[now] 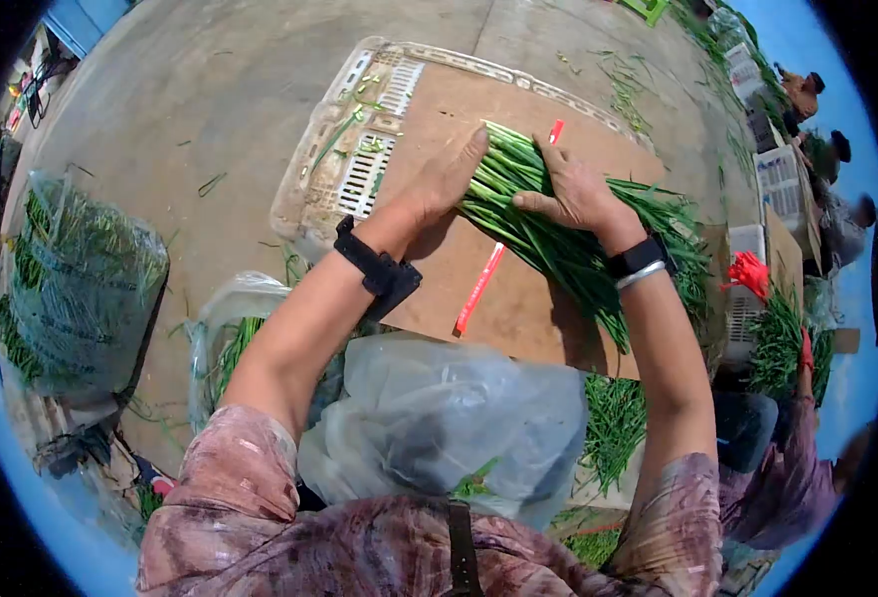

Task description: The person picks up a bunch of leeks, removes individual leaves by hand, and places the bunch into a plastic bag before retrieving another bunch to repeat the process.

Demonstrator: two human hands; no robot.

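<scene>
A thick bunch of long green stalks (pixel 528 199) lies on a brown board (pixel 439 269), its pale ends toward the top and its leafy ends spreading to the lower right. Against the bunch's left side, near the pale ends, rests my left hand (pixel 451 177), fingers extended. My right hand (pixel 576 191) lies over the right side of the bunch with thumb and fingers spread. A red strip with white marks (pixel 480 290) runs under the stalks, and its other end shows above them. The board sits on a white plastic crate (pixel 309 181).
Clear plastic sheeting (pixel 439 418) covers my lap. Bagged greens (pixel 81 284) stand at the left, with loose greens (pixel 613 423) below the board. At the right, a co-worker in a purple top (pixel 782 478) is beside more greens and white crates (pixel 785 189). Stray leaves litter the floor.
</scene>
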